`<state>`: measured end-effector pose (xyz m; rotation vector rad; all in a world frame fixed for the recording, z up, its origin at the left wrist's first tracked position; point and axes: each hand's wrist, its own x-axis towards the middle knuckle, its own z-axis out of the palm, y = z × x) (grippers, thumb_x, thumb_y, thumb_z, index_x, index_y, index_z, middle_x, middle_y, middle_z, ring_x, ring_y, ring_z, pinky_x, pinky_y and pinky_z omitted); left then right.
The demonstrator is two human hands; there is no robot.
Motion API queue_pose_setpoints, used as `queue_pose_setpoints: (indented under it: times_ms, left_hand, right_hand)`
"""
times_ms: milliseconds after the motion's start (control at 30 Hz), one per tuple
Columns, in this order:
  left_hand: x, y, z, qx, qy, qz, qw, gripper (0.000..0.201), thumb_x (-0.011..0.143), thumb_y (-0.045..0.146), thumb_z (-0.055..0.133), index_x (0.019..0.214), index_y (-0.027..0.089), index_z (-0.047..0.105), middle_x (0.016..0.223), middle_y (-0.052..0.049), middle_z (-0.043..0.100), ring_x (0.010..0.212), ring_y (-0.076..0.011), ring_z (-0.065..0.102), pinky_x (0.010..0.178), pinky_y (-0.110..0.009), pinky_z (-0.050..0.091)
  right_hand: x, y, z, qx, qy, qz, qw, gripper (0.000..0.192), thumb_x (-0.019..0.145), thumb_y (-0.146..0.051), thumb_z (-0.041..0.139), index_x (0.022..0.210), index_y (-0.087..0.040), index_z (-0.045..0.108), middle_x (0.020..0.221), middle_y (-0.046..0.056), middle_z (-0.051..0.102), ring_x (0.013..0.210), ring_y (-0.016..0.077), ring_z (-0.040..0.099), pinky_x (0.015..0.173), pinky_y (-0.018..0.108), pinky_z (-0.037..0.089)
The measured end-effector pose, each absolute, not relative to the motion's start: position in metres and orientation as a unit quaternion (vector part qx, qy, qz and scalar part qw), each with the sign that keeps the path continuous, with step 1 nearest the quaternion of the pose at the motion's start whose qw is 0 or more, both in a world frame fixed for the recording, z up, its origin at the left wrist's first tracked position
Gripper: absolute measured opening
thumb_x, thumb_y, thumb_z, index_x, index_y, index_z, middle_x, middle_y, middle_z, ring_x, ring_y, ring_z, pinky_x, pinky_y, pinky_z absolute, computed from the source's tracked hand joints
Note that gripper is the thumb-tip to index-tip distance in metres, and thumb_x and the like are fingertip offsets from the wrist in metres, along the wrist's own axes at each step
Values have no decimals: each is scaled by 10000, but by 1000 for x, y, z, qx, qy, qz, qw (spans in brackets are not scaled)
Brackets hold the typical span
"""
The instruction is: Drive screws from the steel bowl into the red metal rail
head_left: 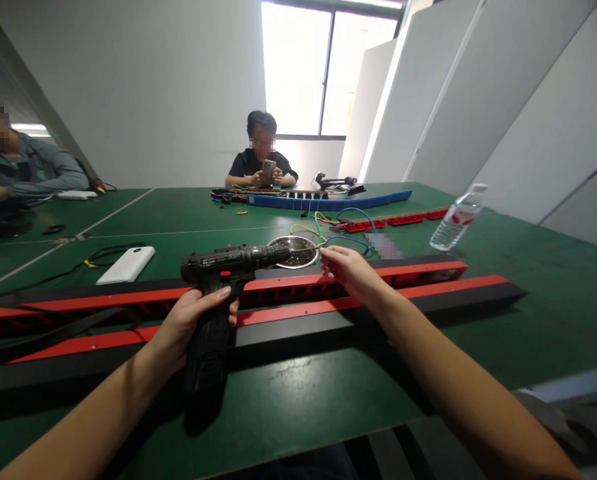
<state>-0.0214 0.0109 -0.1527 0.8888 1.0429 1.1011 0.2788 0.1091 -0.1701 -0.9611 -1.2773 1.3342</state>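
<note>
My left hand (191, 320) grips the handle of a black cordless drill (228, 267), which points right above long red and black strips (298, 293) lying across the green table (328, 393). My right hand (348, 270) reaches forward to the drill's tip, fingers pinched beside a small metal bowl (298, 250) of dark screws. Whether the fingers hold a screw I cannot tell.
A white power bank (127, 265) with a cable lies at the left. A water bottle (455, 223) leans at the right. Coloured wires (338, 227), red strips and a blue strip (328, 200) lie farther back. One person sits opposite holding a phone; another sits at the far left.
</note>
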Motion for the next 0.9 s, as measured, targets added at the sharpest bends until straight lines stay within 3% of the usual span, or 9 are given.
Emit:
queue_pose_setpoints:
  times_ms: [167,433,900]
  left_hand:
    - [-24,9,-153,404,468,471,629,283,782,344,823,896,131,675,780,-21,687,631,-126,658,577,-198,549]
    - [-27,8,-156,402,492,458,621,248,762,385,833,795,160,736,749,-52,689,643,-152,656,549,-202,534]
    - [-33,10,-164,406,480,444,638,246,803,383,807,864,154,744,768,-31,705,645,-146,674,572,-200,545]
  right_hand:
    - [278,110,-175,-352,-467,595,552,353,767,-476,776,700,-200,567,657,-13,582,591,110,500,540,242,379]
    - [278,108,-181,-351,-450,638,518,281,757,-414,789,809,-178,645,677,-5,613,575,107,511,542,240,395]
    - [281,109,-182,-346,-423,646,533,321,726,-401,871,826,-185,656,718,-10,629,604,100,545,540,229,432]
